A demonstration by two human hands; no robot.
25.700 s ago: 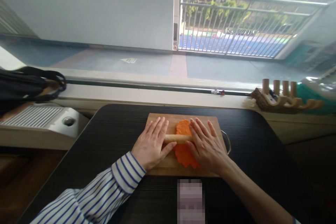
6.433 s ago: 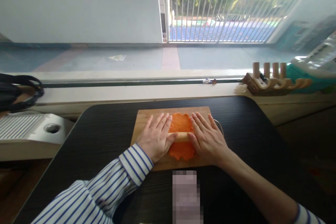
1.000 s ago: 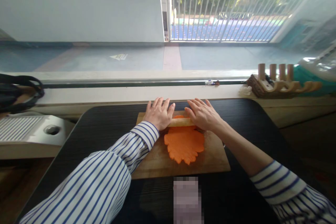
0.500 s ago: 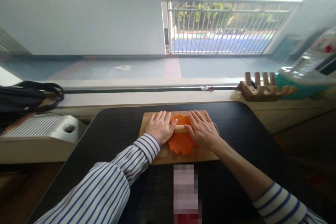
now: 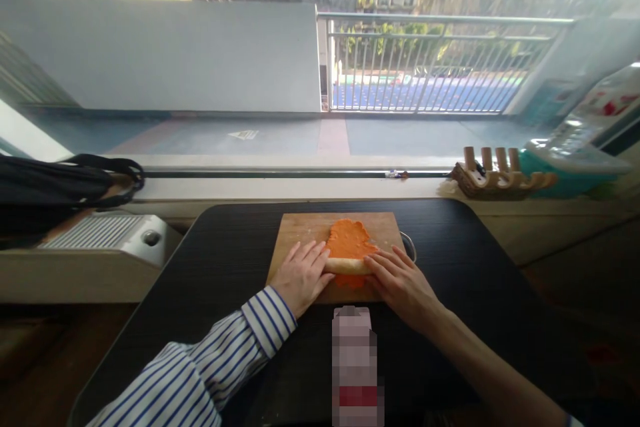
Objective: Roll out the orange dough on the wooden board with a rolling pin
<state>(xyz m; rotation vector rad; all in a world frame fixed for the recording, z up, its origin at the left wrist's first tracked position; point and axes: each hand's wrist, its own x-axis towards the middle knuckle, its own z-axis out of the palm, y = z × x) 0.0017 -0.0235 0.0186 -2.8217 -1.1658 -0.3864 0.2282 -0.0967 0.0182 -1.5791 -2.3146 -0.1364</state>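
Observation:
A pale wooden rolling pin (image 5: 349, 266) lies across a flattened sheet of orange dough (image 5: 349, 238), near the sheet's front edge. My left hand (image 5: 301, 275) is on the pin's left end, its thumb on the near side and its fingers over the top. On the right end rests my right hand (image 5: 403, 280) in the same way, and both ends of the pin are hidden under the hands. Beneath the dough is a wooden cutting board (image 5: 300, 227) with a metal handle (image 5: 410, 245) on its right side. The dough's edge is uneven, and most of it shows beyond the pin.
The board lies on a black table (image 5: 235, 240) against a windowsill (image 5: 280, 188). A blurred-out pinkish object (image 5: 354, 360) is in front of the board. On the sill's right are a wooden rack (image 5: 500, 177) and a teal container (image 5: 560, 170). A black bag (image 5: 55, 187) is at the left.
Both hands and the rolling pin have moved toward me over the dough, from its far part to its near edge. More dough shows beyond the pin. The view has shifted slightly.

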